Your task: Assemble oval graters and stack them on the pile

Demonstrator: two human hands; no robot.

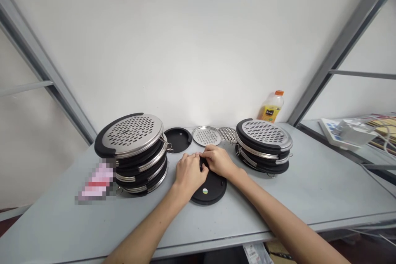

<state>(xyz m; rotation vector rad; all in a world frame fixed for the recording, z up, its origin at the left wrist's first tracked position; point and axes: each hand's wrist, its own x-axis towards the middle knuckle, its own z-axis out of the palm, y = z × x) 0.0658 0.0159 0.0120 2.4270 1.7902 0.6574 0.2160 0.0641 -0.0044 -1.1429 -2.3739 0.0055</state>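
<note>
A round black plastic disc [212, 187] with a small round sticker lies on the table in front of me, its far part hidden by my hands. My left hand [188, 171] is closed at its far left edge, fingers curled and thumb resting over the top. Beside it my right hand [218, 161] grips the far right edge, its fingertips close to the left ones. Exactly what the fingertips pinch cannot be seen. Behind the hands are a black round dish [177, 140], a metal grater disc with a rim [207, 136] and another perforated metal disc [227, 133].
A tall stack of round graters with black rims [133, 132] stands to the left, and a shorter grater stack [264, 134] to the right. Behind the latter is an orange-capped bottle [272, 107]. A blurred pink item [97, 181] lies at left; a power strip [338, 134] sits far right.
</note>
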